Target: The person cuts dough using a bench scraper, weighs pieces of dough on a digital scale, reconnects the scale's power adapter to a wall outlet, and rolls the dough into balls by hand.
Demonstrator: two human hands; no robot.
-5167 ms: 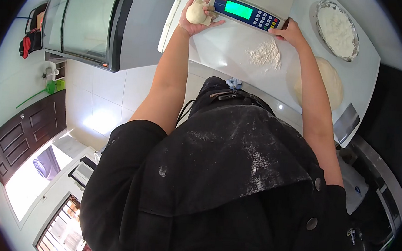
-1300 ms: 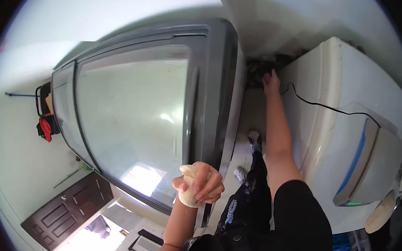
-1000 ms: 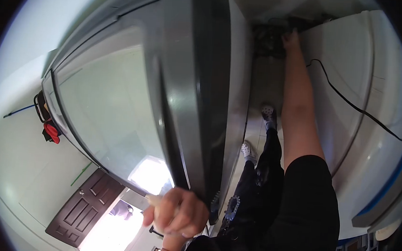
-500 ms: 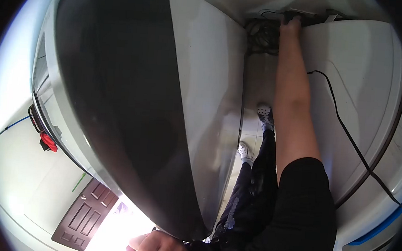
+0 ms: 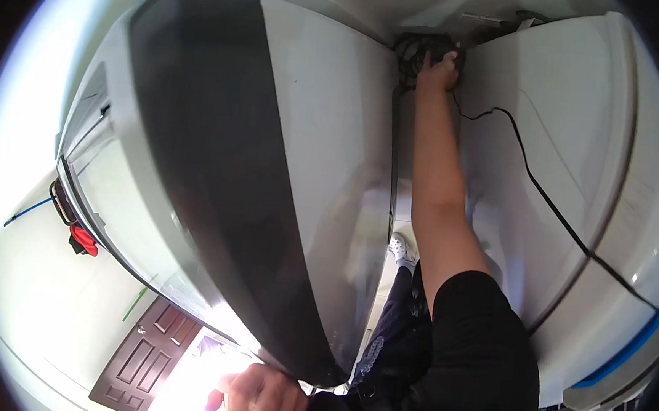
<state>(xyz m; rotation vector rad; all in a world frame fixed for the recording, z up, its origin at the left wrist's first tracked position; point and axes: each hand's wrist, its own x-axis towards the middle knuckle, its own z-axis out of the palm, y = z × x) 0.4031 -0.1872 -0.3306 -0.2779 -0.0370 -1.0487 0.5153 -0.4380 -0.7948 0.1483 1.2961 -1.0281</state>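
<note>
Head view: the dark cable coil [image 5: 407, 57] lies at the right grip [image 5: 438, 74], the nearer hand, beside the far end of the dark-banded cabinet [image 5: 327, 129]; whether this grip pinches cable cannot be told. The left grip [image 5: 264, 396], well apart, is curled, contents hidden.

Coiled cables [image 5: 409, 57]: dark, looped and tangled, heaped at the far end of the gap between the dark-and-white cabinet [image 5: 217, 121] on your left and the white cabinet [image 5: 574, 96] on your right.
Coil at your right hand [image 5: 440, 70]: partly covered by your fingers; grip cannot be confirmed.
Black cord [image 5: 529, 172]: thin, continuous where visible; emerges just below your right hand, kinks, then slants across the white cabinet, over its edge, toward your right.
</note>
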